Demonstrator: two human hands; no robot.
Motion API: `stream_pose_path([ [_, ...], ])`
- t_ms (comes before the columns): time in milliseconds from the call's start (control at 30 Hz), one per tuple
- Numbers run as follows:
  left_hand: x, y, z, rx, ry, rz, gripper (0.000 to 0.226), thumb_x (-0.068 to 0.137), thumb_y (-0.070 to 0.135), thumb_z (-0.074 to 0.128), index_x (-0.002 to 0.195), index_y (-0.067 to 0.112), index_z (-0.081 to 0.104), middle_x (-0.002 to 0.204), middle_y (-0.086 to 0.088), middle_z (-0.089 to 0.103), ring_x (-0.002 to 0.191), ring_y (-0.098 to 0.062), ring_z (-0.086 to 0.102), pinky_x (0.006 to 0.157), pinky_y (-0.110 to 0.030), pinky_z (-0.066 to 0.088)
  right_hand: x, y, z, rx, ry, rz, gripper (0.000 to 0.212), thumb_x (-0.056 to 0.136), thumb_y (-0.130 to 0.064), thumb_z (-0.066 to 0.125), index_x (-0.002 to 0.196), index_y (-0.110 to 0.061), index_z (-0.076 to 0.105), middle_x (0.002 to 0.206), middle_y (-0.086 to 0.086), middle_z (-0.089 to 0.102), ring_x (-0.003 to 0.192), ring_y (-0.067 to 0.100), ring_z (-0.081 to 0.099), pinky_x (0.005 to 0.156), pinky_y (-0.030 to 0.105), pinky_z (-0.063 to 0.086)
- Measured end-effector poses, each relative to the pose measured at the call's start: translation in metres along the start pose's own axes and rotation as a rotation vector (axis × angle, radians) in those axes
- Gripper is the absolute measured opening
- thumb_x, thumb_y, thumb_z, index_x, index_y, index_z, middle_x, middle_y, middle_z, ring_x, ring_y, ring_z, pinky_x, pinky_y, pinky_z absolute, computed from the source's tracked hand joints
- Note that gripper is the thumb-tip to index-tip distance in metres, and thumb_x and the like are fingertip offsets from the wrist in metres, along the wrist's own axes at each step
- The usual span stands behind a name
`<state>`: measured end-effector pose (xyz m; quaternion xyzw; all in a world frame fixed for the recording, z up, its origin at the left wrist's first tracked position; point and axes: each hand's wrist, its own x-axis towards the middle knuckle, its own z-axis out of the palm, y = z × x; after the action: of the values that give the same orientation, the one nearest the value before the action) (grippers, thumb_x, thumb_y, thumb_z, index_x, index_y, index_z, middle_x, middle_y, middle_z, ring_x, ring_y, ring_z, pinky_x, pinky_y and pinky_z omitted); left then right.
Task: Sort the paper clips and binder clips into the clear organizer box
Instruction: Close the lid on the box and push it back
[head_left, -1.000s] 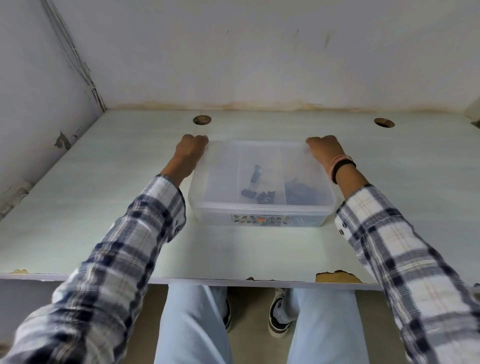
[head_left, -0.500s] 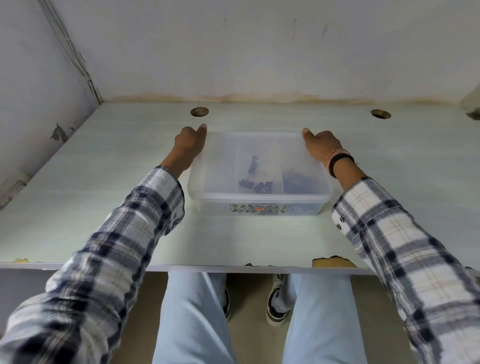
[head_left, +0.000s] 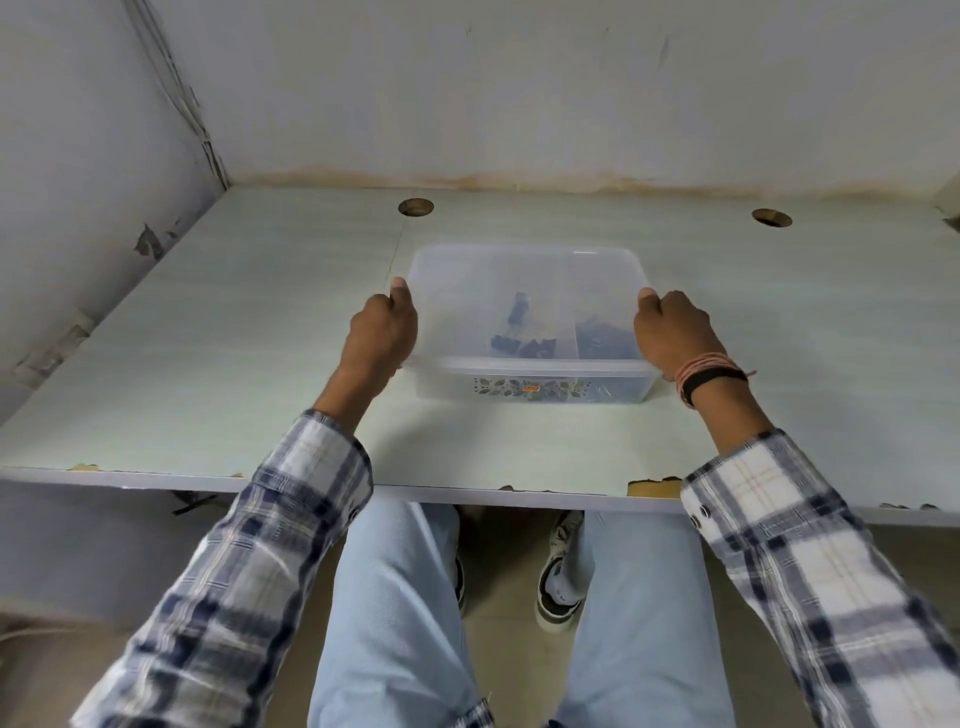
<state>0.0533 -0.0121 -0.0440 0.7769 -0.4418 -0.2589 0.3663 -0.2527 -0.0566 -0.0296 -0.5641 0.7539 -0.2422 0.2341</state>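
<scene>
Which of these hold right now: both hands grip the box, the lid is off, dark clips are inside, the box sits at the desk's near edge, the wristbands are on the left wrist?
1. Both hands grip the box: true, the left hand at its left side, the right hand at its right side.
2. The lid is off: false, a translucent lid covers it.
3. Dark clips are inside: true, seen blurred through the lid.
4. The box sits at the desk's near edge: false, bare desk lies in front of it.
5. Wristbands are on the left wrist: false, on the right.
</scene>
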Motion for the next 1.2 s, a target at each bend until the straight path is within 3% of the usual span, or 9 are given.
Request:
stream_pose_path([
  [133,0.000,-0.001,0.006,-0.047,0.060,-0.009,0.062,0.105,0.054,0.027,0.110,0.001,0.059,0.119,-0.023,0.063,0.104,-0.044,0.062,0.087,-0.048,0.054,0.002,0.002,0.004,0.029,0.014,-0.001,0.056,0.104,-0.042,0.026,0.126,0.004,0.049,0.125,0.028,0.059,0.109,0.043,0.058,0.080,0.038,0.040],
  [267,0.001,0.003,0.001,0.055,0.077,0.020,0.058,0.104,0.050,0.030,0.112,0.000,0.057,0.117,-0.024,0.064,0.099,-0.044,0.061,0.089,-0.048,0.054,-0.001,-0.004,-0.002,-0.035,-0.011,0.003,0.056,0.103,-0.041,0.028,0.133,0.003,0.044,0.131,0.029,0.056,0.114,0.046,0.056,0.093,0.046,0.048],
  [333,-0.002,0.010,0.000,0.235,0.175,0.152,0.051,0.105,0.044,0.036,0.118,0.000,0.055,0.117,-0.025,0.063,0.102,-0.044,0.060,0.086,-0.047,0.051,-0.004,-0.008,-0.005,-0.095,0.008,-0.045,0.057,0.103,-0.043,0.032,0.135,0.003,0.040,0.133,0.030,0.054,0.119,0.047,0.053,0.097,0.050,0.046],
  [433,-0.011,0.026,0.007,0.375,0.297,0.483,0.041,0.106,0.035,0.043,0.119,0.000,0.059,0.118,-0.025,0.061,0.108,-0.043,0.057,0.082,-0.050,0.052,-0.010,-0.021,-0.003,-0.187,0.052,-0.196,0.060,0.102,-0.046,0.036,0.143,-0.001,0.035,0.142,0.029,0.044,0.131,0.047,0.040,0.103,0.055,0.040],
  [533,-0.010,0.046,0.019,0.440,0.214,0.623,0.039,0.105,0.033,0.044,0.114,0.002,0.065,0.118,-0.021,0.062,0.109,-0.040,0.058,0.083,-0.048,0.055,-0.009,-0.037,0.000,-0.260,0.029,-0.312,0.059,0.103,-0.043,0.034,0.148,-0.005,0.033,0.152,0.022,0.036,0.140,0.043,0.031,0.110,0.059,0.033],
  [733,0.024,0.072,0.037,0.537,0.018,0.652,0.047,0.104,0.043,0.044,0.124,0.005,0.064,0.128,-0.017,0.060,0.119,-0.035,0.057,0.088,-0.046,0.054,0.026,-0.061,0.009,-0.405,-0.130,-0.503,0.061,0.105,-0.048,0.026,0.156,-0.015,0.025,0.167,0.011,0.013,0.155,0.030,0.008,0.123,0.057,0.005],
  [1000,0.044,0.051,0.042,0.415,0.032,0.700,0.039,0.102,0.036,0.054,0.126,0.008,0.064,0.137,-0.012,0.055,0.131,-0.033,0.048,0.097,-0.044,0.051,0.038,-0.043,0.024,-0.526,-0.058,-0.558,0.058,0.106,-0.041,0.021,0.157,-0.012,0.022,0.166,0.012,0.016,0.154,0.027,0.011,0.124,0.052,0.008],
  [1200,0.039,0.058,0.034,0.419,-0.042,0.652,0.042,0.102,0.040,0.052,0.129,0.010,0.063,0.140,-0.009,0.056,0.131,-0.030,0.052,0.100,-0.045,0.051,0.031,-0.050,0.017,-0.538,-0.124,-0.532,0.061,0.106,-0.045,0.019,0.157,-0.013,0.021,0.167,0.013,0.009,0.155,0.029,0.000,0.123,0.055,0.003],
])
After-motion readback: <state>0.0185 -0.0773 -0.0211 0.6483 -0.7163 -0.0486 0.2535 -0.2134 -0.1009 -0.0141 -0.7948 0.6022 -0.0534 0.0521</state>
